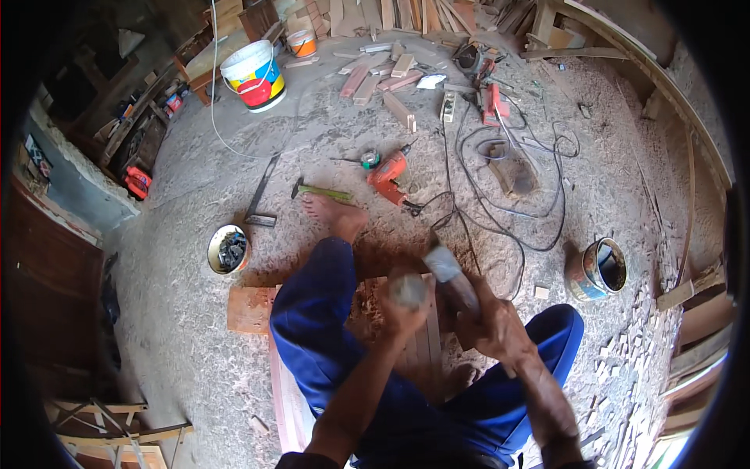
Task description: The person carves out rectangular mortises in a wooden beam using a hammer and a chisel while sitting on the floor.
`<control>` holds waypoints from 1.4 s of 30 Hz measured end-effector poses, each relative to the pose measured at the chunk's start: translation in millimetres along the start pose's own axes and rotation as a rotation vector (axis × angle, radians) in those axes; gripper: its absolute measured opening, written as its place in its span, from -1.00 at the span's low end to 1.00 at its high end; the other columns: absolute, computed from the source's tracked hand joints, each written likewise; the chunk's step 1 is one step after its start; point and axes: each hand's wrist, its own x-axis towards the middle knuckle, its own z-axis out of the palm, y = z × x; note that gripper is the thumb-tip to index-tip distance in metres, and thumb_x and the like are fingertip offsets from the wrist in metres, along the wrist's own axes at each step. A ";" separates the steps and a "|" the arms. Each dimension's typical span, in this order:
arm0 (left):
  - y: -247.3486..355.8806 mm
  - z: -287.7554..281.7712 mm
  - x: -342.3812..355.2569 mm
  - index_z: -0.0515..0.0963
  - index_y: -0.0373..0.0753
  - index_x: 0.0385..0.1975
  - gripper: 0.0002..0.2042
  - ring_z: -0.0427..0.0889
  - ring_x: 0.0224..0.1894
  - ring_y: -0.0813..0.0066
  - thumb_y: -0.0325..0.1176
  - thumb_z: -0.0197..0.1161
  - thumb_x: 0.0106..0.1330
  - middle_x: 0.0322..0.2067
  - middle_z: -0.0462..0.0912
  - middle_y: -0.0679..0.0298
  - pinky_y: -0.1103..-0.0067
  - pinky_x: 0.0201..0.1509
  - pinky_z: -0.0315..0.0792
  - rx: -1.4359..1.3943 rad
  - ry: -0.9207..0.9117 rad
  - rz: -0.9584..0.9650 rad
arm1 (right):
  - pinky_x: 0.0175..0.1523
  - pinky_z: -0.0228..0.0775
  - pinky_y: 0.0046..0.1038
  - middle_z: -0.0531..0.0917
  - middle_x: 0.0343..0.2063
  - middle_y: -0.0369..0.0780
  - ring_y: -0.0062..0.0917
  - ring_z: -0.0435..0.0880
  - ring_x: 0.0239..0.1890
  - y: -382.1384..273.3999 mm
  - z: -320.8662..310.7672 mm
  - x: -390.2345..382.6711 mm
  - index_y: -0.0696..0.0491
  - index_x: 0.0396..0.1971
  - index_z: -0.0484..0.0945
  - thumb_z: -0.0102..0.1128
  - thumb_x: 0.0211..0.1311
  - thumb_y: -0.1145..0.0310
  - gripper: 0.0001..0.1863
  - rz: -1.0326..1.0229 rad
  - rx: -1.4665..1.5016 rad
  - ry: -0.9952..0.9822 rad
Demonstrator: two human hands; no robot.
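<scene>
My left hand (397, 316) is closed around an upright tool whose pale round end (408, 291) points up at me, smeared by motion. What lies below that end is hidden. My right hand (500, 332) grips a hammer-like tool with a grey metal part (444, 264) and a brownish body, tilted up and to the left; its exact kind is blurred. Both hands are above reddish wooden boards (418, 352) between my blue-trousered legs (316, 293). A short wooden block (250, 309) sticks out left of my left leg. My bare foot rests beside a green-handled hammer (324, 192).
An orange power drill (388, 173) and looping black cables (476, 187) lie ahead. A try square (262, 195) and a small bucket (229, 250) stand left, a paint tin (598, 270) right. Farther off are a white bucket (254, 76), wood offcuts (383, 74) and a red power tool (494, 104).
</scene>
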 end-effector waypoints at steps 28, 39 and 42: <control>15.9 2.3 69.0 0.50 -0.30 -0.42 -0.78 0.55 -0.51 0.52 -0.45 0.47 0.14 -0.53 0.57 0.35 0.54 -0.37 0.43 0.583 -0.228 0.439 | -0.55 0.43 -0.48 0.57 -0.58 -0.26 -0.60 0.55 -0.64 79.1 56.3 -34.6 0.17 0.02 0.39 0.31 0.18 0.38 -0.56 0.428 0.509 0.074; 46.3 2.3 65.1 0.44 -0.30 -0.55 -0.79 0.49 -0.66 0.53 -0.52 0.36 0.24 -0.67 0.53 0.33 0.55 -0.56 0.35 0.457 -0.180 0.363 | -0.57 0.37 -0.49 0.55 -0.62 -0.27 -0.60 0.50 -0.69 79.5 60.5 -44.7 0.17 0.00 0.38 0.36 0.18 0.34 -0.53 0.444 0.558 0.061; 42.0 -0.3 64.6 0.45 -0.30 -0.56 -0.80 0.47 -0.67 0.55 -0.54 0.33 0.26 -0.67 0.53 0.33 0.57 -0.55 0.34 0.462 -0.148 0.331 | -0.57 0.37 -0.49 0.55 -0.63 -0.28 -0.60 0.50 -0.69 81.0 62.1 -45.5 0.17 0.01 0.38 0.35 0.18 0.34 -0.53 0.433 0.579 0.071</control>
